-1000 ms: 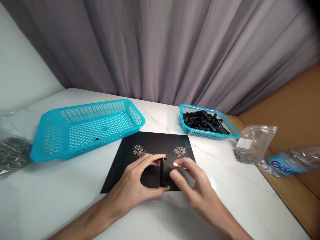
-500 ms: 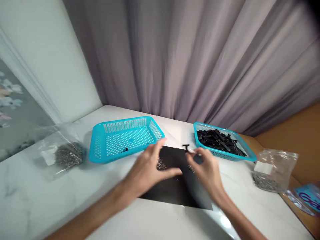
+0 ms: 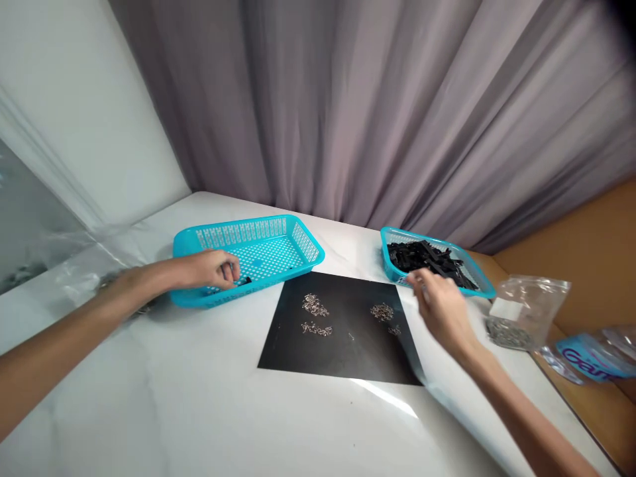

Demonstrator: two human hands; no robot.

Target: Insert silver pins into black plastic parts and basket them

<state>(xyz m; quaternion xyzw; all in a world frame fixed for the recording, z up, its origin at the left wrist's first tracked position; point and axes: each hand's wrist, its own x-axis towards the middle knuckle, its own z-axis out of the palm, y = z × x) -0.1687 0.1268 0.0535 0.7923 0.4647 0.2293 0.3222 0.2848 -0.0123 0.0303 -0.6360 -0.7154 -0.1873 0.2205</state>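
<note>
My left hand (image 3: pixel 216 268) is over the left blue basket (image 3: pixel 248 228), its fingers curled in; whatever they hold, if anything, is hidden. Close to its fingertips, a small black piece (image 3: pixel 247 281) lies in that basket. My right hand (image 3: pixel 440 308) hangs by the front wall of the right blue basket (image 3: pixel 392 268), fingers loosely bent and no object visible between them. Black plastic parts (image 3: pixel 432 258) are heaped in this second basket. Between my hands lies a black sheet (image 3: pixel 342 358) bearing small metal pieces in piles on the left (image 3: pixel 315 305) and right (image 3: pixel 381 313).
A clear bag of metal pieces (image 3: pixel 511 331) stands at the right, beside a lying plastic bottle (image 3: pixel 591 358). Another clear bag (image 3: pixel 74 278) is partly behind my left forearm. A grey curtain (image 3: pixel 308 112) hangs behind the white marbled table (image 3: pixel 209 397).
My left hand has moved left from the black sheet to the left basket. The right hand has moved right, toward the other basket; the T-shaped black part it held is out of sight.
</note>
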